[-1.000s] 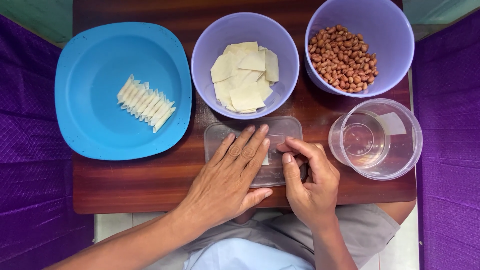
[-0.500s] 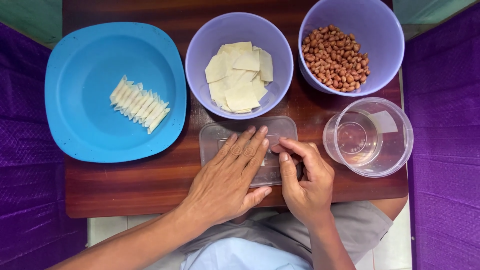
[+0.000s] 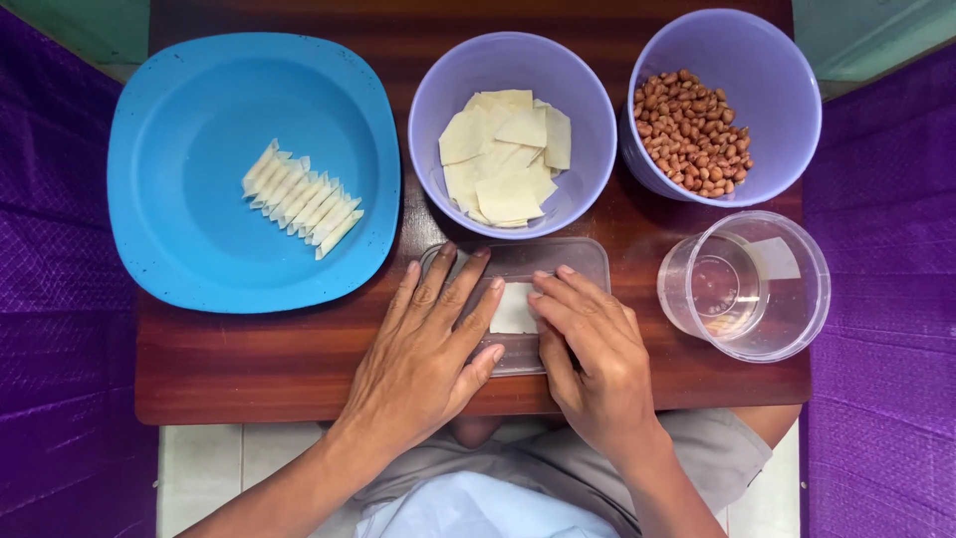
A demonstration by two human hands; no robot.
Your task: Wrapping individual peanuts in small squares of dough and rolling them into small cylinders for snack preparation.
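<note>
Your left hand [image 3: 428, 354] lies flat and open on the clear lid [image 3: 518, 261]; your right hand [image 3: 590, 349] presses the pale wrapper [image 3: 515, 309] there with loose fingers, gripping nothing. A bowl of wrappers [image 3: 513, 134] sits just behind, peanuts [image 3: 694, 130], a clear tub [image 3: 745, 284] and a blue plate [image 3: 199, 229] around.

Right hand [image 3: 596, 354] now flatter on the pale wrapper [image 3: 515, 309], fingers [image 3: 554, 299] uncurled from their earlier pinch.

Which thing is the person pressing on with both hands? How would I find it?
Start at the wooden table, near its front edge. Below the purple bowl of pale wrappers lies a clear flat lid, where the left hand and right hand press one small pale wrapper. It lies alone, unlike the piled ones.
</note>
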